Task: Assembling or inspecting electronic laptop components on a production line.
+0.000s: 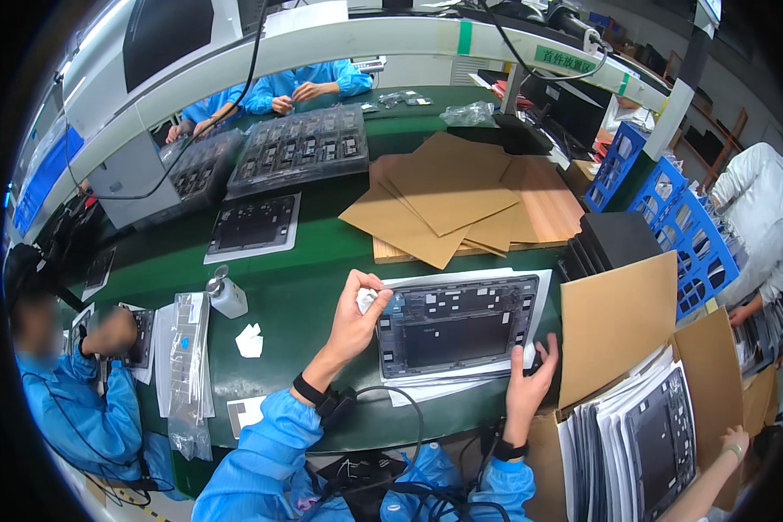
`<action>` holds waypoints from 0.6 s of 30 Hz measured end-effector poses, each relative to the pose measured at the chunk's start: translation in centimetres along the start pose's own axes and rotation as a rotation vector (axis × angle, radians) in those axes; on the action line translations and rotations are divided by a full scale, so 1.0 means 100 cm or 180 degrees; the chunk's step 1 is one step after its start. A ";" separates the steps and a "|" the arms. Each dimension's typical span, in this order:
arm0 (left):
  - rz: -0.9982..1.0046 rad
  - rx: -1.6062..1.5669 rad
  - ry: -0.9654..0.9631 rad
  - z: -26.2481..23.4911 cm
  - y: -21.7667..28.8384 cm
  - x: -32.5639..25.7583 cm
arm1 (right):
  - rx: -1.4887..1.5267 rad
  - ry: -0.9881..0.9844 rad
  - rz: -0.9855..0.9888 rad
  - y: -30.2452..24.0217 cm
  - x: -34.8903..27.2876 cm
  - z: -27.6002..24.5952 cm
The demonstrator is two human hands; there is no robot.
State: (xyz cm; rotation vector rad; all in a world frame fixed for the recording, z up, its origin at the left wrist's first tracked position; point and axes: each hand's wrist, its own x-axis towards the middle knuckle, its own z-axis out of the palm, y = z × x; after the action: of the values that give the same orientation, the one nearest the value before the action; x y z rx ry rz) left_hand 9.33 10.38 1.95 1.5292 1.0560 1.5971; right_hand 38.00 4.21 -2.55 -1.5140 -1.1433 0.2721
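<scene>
Blue sleeves are coming up from six o'clock, each wrist wearing a black band with a cable trailing off it. Right hand (528,380) is sitting at the lower right corner of the grey tablet back panel (457,326), fingers curled around that corner and thumb pressing on the edge, so it is gripping the panel. Left hand (357,317) is working at the panel's upper left corner, around nine o'clock of it, fingertips pinched shut on a small white cloth (367,298) that is touching the frame. That panel is lying flat, face up, on white sheets (461,374) over the green table (304,287), dead centre.

Out at nine o'clock, a pump bottle (225,294) is standing upright, with a scrap of white paper (250,341) just beside it. Brown cardboard sheets (448,196) are fanning out at twelve o'clock, with trays of dark parts (300,148) beyond them at eleven. Over at four o'clock, an open cardboard box (618,322) is holding more panels upright. Another person in blue is sitting at eight o'clock.
</scene>
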 end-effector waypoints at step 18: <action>-0.1172 -0.0109 -0.1148 -0.023 -0.021 -0.001 | 0.1156 -0.0973 0.0582 0.010 0.049 -0.009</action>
State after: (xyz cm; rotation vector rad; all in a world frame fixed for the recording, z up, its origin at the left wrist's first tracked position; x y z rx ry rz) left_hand 6.96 11.00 0.09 1.4315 1.0259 1.0385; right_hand 41.57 7.56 -1.14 -1.2785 -1.1180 0.8150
